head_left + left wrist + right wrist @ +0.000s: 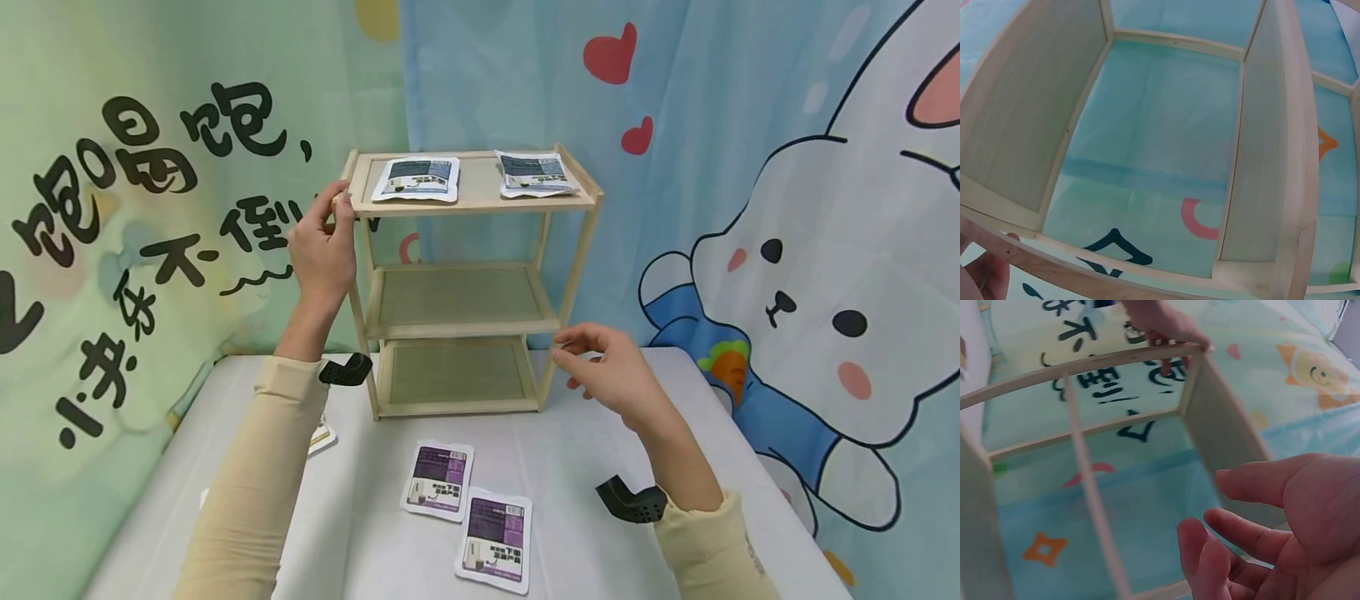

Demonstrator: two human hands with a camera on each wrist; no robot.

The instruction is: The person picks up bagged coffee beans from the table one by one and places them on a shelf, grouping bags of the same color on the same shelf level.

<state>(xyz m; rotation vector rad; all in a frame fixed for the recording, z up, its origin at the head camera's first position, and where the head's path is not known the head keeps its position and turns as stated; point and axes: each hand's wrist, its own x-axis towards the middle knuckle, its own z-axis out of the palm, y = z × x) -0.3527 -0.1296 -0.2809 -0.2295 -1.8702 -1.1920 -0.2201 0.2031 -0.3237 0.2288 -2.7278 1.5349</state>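
Note:
A light wooden three-tier shelf [463, 302] stands on the white table. My left hand [324, 250] grips its top left front corner. In the left wrist view the fingers [994, 275] hold the edge of the frame. My right hand [607, 371] is beside the right front post at middle-tier height, thumb and fingers apart; in the right wrist view, nothing lies between those fingers [1254, 481]. On the top tier lie a white packet with a blue label [417, 180] at the left and another such packet [534, 175] at the right, over its right end.
Two purple-labelled packets, one [438, 481] farther back and one [495, 540] nearer, lie on the table [577, 475] before the shelf. Another packet [322, 438] shows partly behind my left forearm. Printed curtains [495, 75] hang behind and at both sides.

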